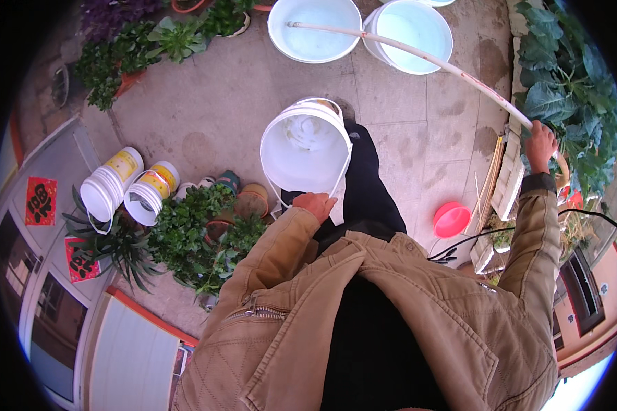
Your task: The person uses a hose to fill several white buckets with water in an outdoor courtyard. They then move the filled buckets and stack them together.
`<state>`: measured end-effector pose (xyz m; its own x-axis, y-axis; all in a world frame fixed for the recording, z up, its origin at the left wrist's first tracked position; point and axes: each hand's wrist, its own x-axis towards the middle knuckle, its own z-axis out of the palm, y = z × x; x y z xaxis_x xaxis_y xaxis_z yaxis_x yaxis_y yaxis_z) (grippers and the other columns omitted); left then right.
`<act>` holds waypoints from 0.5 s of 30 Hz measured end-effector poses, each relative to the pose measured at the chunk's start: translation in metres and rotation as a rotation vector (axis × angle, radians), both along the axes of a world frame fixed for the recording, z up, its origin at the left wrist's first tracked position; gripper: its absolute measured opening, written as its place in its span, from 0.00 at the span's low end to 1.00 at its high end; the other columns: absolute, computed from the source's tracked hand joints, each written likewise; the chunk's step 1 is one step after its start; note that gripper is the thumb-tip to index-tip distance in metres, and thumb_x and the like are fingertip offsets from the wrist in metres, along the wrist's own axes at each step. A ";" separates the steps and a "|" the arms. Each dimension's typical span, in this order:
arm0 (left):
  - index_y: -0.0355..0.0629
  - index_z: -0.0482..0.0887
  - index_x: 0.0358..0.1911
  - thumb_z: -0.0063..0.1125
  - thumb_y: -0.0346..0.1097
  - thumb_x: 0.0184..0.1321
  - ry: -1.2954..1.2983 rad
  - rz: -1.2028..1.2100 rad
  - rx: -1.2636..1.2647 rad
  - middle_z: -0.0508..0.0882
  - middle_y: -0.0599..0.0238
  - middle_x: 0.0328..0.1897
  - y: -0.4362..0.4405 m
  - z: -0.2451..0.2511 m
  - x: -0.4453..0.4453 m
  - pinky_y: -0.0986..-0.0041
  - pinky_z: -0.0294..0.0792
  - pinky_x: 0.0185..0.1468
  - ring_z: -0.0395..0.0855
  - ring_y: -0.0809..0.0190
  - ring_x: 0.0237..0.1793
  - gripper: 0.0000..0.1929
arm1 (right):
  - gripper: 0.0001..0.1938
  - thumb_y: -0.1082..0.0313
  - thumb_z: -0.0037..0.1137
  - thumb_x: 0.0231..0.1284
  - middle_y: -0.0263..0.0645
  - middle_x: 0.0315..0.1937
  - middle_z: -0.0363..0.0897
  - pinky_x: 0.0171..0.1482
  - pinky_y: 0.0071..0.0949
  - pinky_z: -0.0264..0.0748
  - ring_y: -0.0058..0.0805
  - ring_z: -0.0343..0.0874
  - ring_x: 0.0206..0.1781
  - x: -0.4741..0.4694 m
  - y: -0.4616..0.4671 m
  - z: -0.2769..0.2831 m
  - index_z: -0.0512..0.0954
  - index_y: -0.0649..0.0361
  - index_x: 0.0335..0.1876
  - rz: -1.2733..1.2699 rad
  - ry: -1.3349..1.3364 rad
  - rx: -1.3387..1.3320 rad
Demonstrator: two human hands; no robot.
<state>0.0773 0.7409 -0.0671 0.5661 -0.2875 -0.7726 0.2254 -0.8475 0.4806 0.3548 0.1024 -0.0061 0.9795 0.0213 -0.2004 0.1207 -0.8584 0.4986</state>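
My left hand [316, 205] grips the wire handle of a white plastic bucket [308, 149], whose open mouth is tilted towards me. Inside, the bucket shows a stained bottom and no water that I can make out. Out to the side, my right hand [541, 146] is closed around a pale hose [473, 82]. The hose arches across to a wide white tub [313, 41], and its end lies over the pale blue water there. Beside that tub stands a white bucket [414, 38], also holding pale blue liquid, with the hose passing above it.
Leafy plants [565, 97] grow in a raised bed along the right edge. A pink basin [452, 220] sits on the paving near thin sticks [491, 180]. At left, potted plants [200, 231] stand beside white buckets [112, 180] with yellow labels. A black cable [478, 235] crosses at right.
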 end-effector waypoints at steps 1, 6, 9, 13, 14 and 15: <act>0.46 0.88 0.32 0.51 0.58 0.71 0.020 -0.010 0.023 0.88 0.46 0.33 0.000 0.001 0.000 0.46 0.75 0.43 0.86 0.37 0.36 0.24 | 0.13 0.68 0.53 0.61 0.36 0.43 0.79 0.59 0.54 0.68 0.46 0.78 0.53 -0.001 0.000 0.000 0.75 0.45 0.51 -0.016 0.013 -0.008; 0.46 0.88 0.32 0.53 0.59 0.70 0.003 0.016 0.040 0.88 0.46 0.34 0.011 0.004 0.009 0.45 0.75 0.42 0.86 0.37 0.37 0.24 | 0.14 0.67 0.53 0.61 0.35 0.45 0.80 0.59 0.54 0.68 0.46 0.78 0.55 0.002 0.006 0.000 0.76 0.43 0.52 -0.055 0.038 -0.045; 0.44 0.88 0.32 0.53 0.59 0.70 0.007 0.076 -0.012 0.88 0.45 0.35 0.031 -0.002 0.026 0.46 0.75 0.44 0.86 0.36 0.39 0.24 | 0.16 0.68 0.53 0.61 0.36 0.46 0.80 0.60 0.55 0.68 0.46 0.78 0.56 0.006 0.007 0.001 0.76 0.42 0.54 -0.070 0.037 -0.041; 0.41 0.88 0.35 0.54 0.59 0.69 0.181 0.330 -0.176 0.87 0.44 0.34 0.061 -0.016 0.041 0.49 0.75 0.47 0.84 0.35 0.40 0.25 | 0.19 0.70 0.51 0.59 0.37 0.47 0.80 0.61 0.55 0.67 0.47 0.78 0.56 0.002 0.009 0.007 0.76 0.43 0.56 -0.117 0.107 -0.049; 0.41 0.88 0.37 0.53 0.59 0.70 0.240 0.274 -0.152 0.87 0.43 0.37 0.063 -0.021 0.044 0.50 0.73 0.49 0.84 0.36 0.42 0.25 | 0.19 0.70 0.51 0.58 0.38 0.47 0.80 0.61 0.55 0.67 0.47 0.78 0.56 0.003 0.011 0.008 0.76 0.44 0.56 -0.109 0.107 -0.044; 0.41 0.88 0.37 0.53 0.59 0.70 0.276 0.271 -0.189 0.87 0.42 0.39 0.064 -0.028 0.031 0.51 0.73 0.50 0.84 0.36 0.43 0.25 | 0.19 0.71 0.51 0.58 0.38 0.47 0.80 0.62 0.54 0.67 0.47 0.78 0.56 0.007 0.014 0.008 0.76 0.44 0.56 -0.097 0.103 -0.035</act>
<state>0.1080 0.8047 -0.0948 0.4202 -0.3074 -0.8538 0.5698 -0.6429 0.5119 0.3620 0.1165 0.0017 0.9508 -0.0813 -0.2989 0.0900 -0.8509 0.5175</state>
